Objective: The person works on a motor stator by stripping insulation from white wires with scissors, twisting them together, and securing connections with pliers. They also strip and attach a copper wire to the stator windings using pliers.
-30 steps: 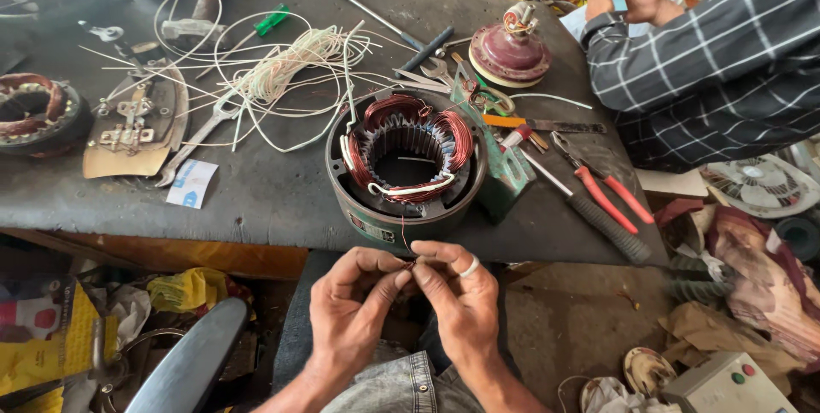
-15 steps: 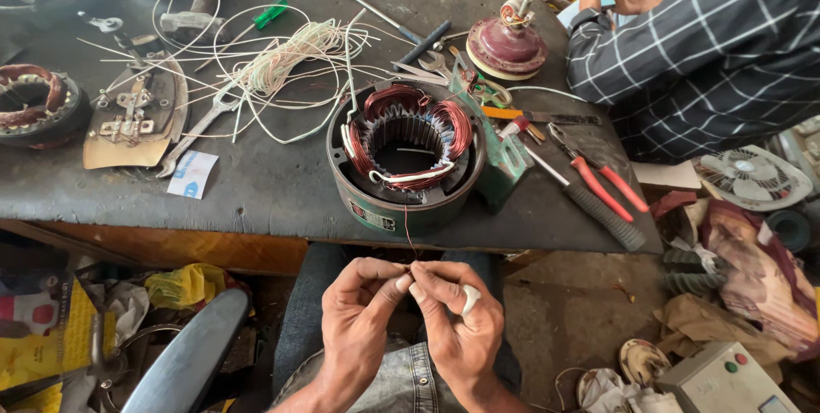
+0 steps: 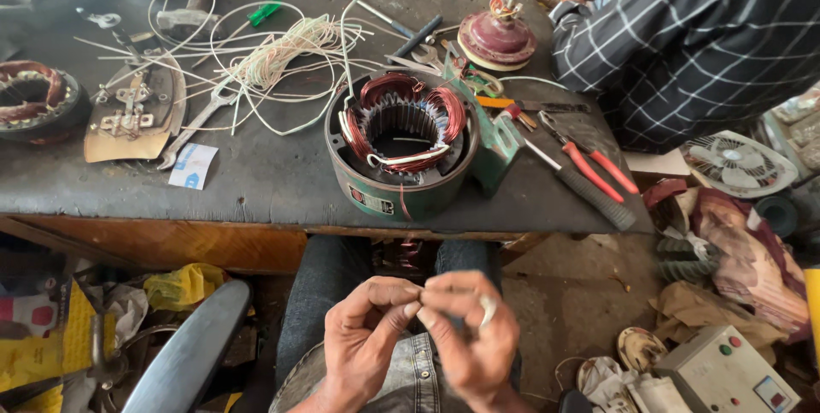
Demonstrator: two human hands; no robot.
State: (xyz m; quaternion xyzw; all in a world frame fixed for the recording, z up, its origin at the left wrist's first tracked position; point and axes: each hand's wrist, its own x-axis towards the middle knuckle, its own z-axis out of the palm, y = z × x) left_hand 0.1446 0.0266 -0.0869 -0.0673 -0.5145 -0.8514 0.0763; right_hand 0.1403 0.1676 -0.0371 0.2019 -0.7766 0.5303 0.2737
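- Nearest, over the person's lap, the left hand (image 3: 363, 345) and right hand (image 3: 468, 336) meet fingertip to fingertip; both pinch something small between thumb and forefinger, too blurred to identify; a pale scrap shows at the right hand's fingers.
- Just beyond, at the near edge of the dark workbench (image 3: 256, 182), stands a green motor stator (image 3: 400, 146) with copper windings, well apart from the hands.
- Right of it lie red-handled pliers (image 3: 589, 161); left, a small white card (image 3: 192, 165) and a wrench (image 3: 195, 123).
- Farther, loose white wire (image 3: 273, 54) sprawls; a maroon rotor part (image 3: 497, 37) sits far right.
- Far right, another person's checked sleeve (image 3: 683, 37) leans over the bench.
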